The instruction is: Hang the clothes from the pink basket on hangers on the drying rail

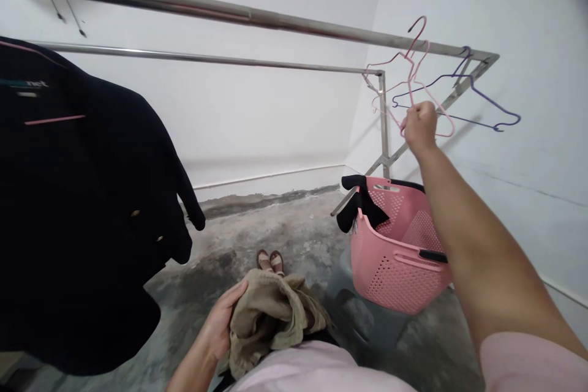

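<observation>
My left hand (221,318) grips a crumpled khaki cloth garment (257,300) low in front of my body. What kind of garment it is, I cannot tell from the folds. Stretched out to the right, my right hand (420,125) is closed around a reddish-pink clothes hanger (410,73). That hanger's hook shows above the metal rail. Just beside it a lighter pink hanger (443,113) hangs, and I cannot tell if my fingers touch it too. Further right, a purple hanger (493,101) hangs at the rail's end.
A black jacket (105,165) hangs at the left. The metal rack's front rail (275,18) crosses the view, with a thinner rail (206,59) behind. Below my right arm, a pink basket (395,269) with black cloth (362,202) over its rim stands on a grey stool (367,324).
</observation>
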A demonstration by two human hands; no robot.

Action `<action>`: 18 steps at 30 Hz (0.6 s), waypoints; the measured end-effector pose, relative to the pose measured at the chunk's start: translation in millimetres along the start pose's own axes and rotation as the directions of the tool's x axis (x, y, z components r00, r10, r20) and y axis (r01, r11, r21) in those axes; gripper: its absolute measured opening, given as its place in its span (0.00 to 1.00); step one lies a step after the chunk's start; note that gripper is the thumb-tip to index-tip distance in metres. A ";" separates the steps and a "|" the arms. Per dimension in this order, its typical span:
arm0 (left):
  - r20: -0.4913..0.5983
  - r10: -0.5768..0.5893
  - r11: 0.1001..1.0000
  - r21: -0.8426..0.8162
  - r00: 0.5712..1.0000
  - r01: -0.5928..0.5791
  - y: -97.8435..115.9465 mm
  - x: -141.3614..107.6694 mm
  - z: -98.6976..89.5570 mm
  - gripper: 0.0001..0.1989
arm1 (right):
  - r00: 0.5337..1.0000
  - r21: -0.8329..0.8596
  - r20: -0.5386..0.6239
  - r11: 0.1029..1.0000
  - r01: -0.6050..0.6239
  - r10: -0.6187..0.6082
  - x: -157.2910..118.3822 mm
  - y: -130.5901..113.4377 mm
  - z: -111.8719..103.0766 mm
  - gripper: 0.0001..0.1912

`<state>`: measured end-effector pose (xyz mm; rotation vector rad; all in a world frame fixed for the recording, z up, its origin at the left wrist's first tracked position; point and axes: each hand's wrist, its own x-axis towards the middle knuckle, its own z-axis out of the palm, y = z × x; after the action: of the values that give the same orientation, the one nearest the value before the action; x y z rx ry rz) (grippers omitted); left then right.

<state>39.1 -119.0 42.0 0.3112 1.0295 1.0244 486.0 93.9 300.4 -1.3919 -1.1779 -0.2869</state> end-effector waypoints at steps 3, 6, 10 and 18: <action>-0.001 -0.055 0.998 -0.033 0.998 0.055 0.7 0.7 -2.4 0.23 | 0.999 0.190 0.009 0.981 -0.037 0.036 -57.4 -5.7 6.2 0.05; 0.003 -0.090 0.994 -0.058 0.996 0.090 2.2 2.5 -6.3 0.23 | 0.998 0.418 0.066 0.908 -0.018 -0.010 -150.1 -10.9 7.5 0.06; 0.029 -0.105 0.993 -0.052 0.994 0.107 8.3 9.2 -7.8 0.19 | 0.892 0.517 0.436 0.780 -0.354 0.115 -287.5 -19.5 14.9 0.16; -0.018 0.128 0.990 -0.048 0.992 -0.129 30.2 33.1 4.3 0.10 | 0.340 0.272 0.931 0.370 -0.888 0.131 -399.8 -19.7 17.6 0.22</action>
<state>30.0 -75.1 45.3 0.3333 1.0059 1.1683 282.3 -80.8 2.9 -0.9760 -1.1068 1.4947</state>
